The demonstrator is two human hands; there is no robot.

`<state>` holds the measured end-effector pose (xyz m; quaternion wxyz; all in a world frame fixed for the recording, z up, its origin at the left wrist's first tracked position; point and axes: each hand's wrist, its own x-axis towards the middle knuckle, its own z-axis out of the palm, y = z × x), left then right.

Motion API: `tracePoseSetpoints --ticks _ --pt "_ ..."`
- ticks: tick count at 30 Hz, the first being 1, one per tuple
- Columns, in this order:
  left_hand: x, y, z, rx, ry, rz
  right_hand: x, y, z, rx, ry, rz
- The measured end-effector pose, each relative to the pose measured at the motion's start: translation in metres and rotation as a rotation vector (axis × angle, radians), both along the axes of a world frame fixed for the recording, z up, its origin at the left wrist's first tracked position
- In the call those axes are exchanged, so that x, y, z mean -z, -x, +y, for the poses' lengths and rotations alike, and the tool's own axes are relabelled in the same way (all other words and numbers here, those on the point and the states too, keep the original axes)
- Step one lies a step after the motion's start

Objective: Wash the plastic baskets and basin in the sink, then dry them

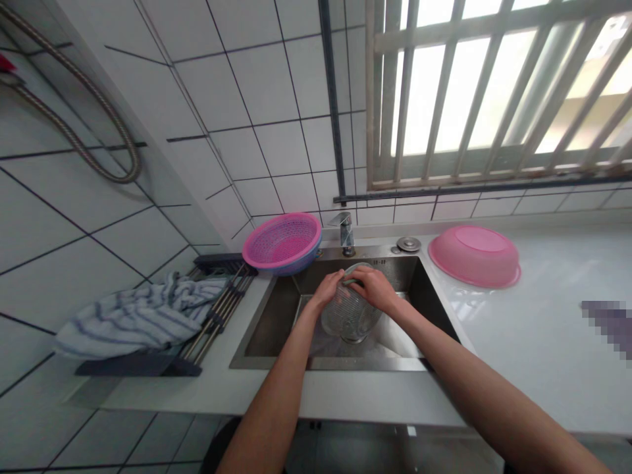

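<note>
Silvery mesh strainer (347, 315): tilted inside the steel sink (276, 363), between both hands, its foot ring toward the near side.
Left grip (326, 290): closed on the strainer's upper left side, the fingers partly hidden.
Right grip (376, 288): fingers bent, pinching a small greenish piece (352, 282) against the strainer's upper part.
Faucet (346, 236): at the sink's back edge, beyond the strainer.
Pink basket (281, 241): nested in a blue one at the sink's back left corner.
Pink basin (474, 260): upturned on the white surface (543, 329), right of the sink.
</note>
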<state>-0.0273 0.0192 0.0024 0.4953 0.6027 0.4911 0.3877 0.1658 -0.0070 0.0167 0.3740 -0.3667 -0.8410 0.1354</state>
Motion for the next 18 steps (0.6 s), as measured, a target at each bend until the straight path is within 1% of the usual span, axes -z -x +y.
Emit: tracePoseSetpoints --ticks 2,3,4,7,8,10,12,15,16,18 --pt "0.0 0.0 -0.001 0.022 0.067 0.009 0.0 -0.007 0.004 0.093 0.009 0.012" --pt "0.0 -0.001 0.0 0.027 0.081 0.015 0.0 -0.008 0.004 0.095 0.012 0.003" --pt "0.0 0.0 0.0 0.025 0.074 0.021 0.0 -0.007 0.004 0.067 0.013 -0.014" --pt "0.0 0.0 0.002 0.001 -0.02 0.035 0.0 0.001 -0.001 -0.065 -0.001 -0.075" --pt "0.0 0.0 0.002 -0.002 -0.04 0.035 -0.001 0.002 -0.002 -0.075 -0.006 -0.085" --pt "-0.001 0.0 0.002 0.013 -0.022 0.022 -0.002 0.0 -0.001 -0.009 -0.014 -0.07" --pt "0.0 0.0 0.001 0.03 0.018 -0.014 -0.004 -0.009 0.002 0.121 -0.019 -0.034" --pt "0.003 0.002 0.001 0.046 0.029 -0.087 -0.003 -0.024 0.01 0.314 -0.015 0.006" --pt "0.004 0.003 0.001 0.072 0.036 -0.1 -0.002 -0.027 0.013 0.346 -0.006 0.002" --pt "0.007 0.007 0.002 0.142 0.063 -0.102 0.001 -0.03 0.016 0.353 0.017 -0.017"
